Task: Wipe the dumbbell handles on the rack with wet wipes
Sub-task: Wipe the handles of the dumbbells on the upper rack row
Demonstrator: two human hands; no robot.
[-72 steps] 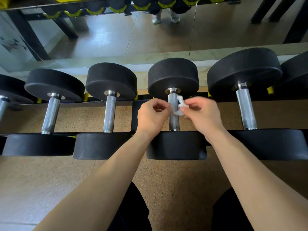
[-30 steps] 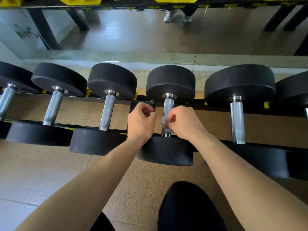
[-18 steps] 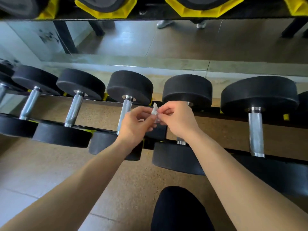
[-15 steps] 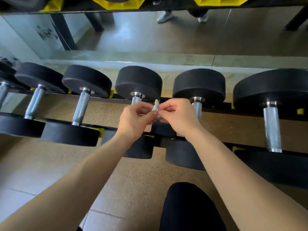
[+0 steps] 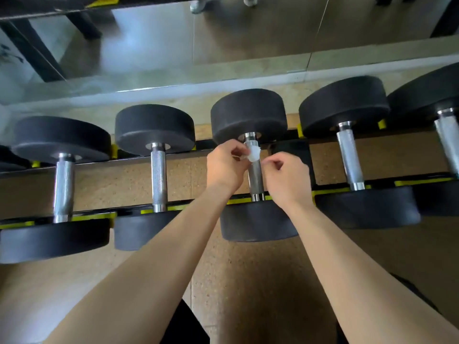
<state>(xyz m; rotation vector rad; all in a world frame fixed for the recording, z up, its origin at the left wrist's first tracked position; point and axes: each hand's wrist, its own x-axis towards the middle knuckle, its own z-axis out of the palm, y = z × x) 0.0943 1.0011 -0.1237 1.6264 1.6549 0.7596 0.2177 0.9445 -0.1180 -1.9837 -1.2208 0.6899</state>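
Black dumbbells with chrome knurled handles lie side by side on a black and yellow rack (image 5: pixel 332 191). My left hand (image 5: pixel 227 167) pinches a small crumpled white wet wipe (image 5: pixel 253 154) against the top of the middle dumbbell's handle (image 5: pixel 255 178), just below its far weight head. My right hand (image 5: pixel 286 178) hovers to the right of that handle with fingers and thumb curled together. No wipe shows in it, and a small gap separates it from the wipe.
Neighbouring handles stand to the left (image 5: pixel 158 180) and right (image 5: pixel 350 161), with two more at the outer edges. A mirror (image 5: pixel 149 45) runs along the wall behind the rack. Cork-coloured floor (image 5: pixel 236 281) lies under my forearms, with my dark-clothed legs at the bottom.
Half a second ago both hands held the wipe in the air between two dumbbells. Now the wipe sits on the middle handle's top in my left hand, and my right hand has let go.
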